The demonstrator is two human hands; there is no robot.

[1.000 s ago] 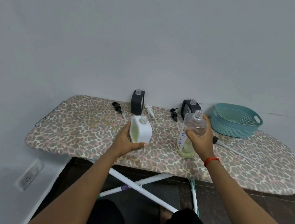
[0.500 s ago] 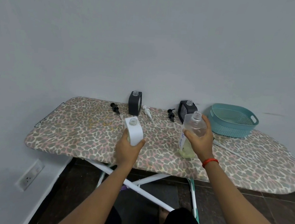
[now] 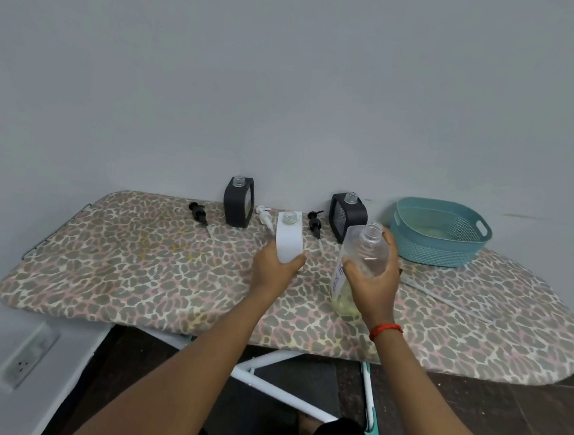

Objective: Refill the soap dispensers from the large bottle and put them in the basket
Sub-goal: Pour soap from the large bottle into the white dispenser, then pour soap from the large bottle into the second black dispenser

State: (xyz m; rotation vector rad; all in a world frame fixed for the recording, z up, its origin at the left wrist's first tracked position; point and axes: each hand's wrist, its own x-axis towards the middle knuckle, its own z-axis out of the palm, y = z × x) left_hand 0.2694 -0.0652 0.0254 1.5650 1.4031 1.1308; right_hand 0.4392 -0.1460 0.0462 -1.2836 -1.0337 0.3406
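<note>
**Head view.**

- Change: the white dispenser [image 3: 289,241] has been carried away from the person and rightward. It now stands between the white pump [image 3: 265,217] and a black pump [image 3: 314,223], narrow face to the camera. The large bottle [image 3: 359,243] has gone from upright to a lean.
- Left hand [image 3: 274,271]: fingers and thumb wrapped round the lower body of the white dispenser. The open neck stands clear above the hand. Whether its base rests on the ironing board [image 3: 121,255] cannot be told.
- Right hand [image 3: 374,286]: closed round the middle of the large bottle, cap off, a little yellowish liquid pooled at the base below the hand.
- Key relation: the dispenser's neck lies just left of the right hand, near the level of the bottle mouth. The bottle's long axis runs from its base, nearest the person, up and away, tipping slightly right, so away from the neck. A pour would probably need the mouth swung left over the neck. The right hand does that work while the left steadies the dispenser.
- Beyond the hands: two black dispensers, one [image 3: 238,203] left of the left hand, one [image 3: 342,218] between the hands, both uncapped, and a second black pump [image 3: 198,212] far left.
- Basket [image 3: 437,249]: right of the right hand, holding no dispenser.
</note>
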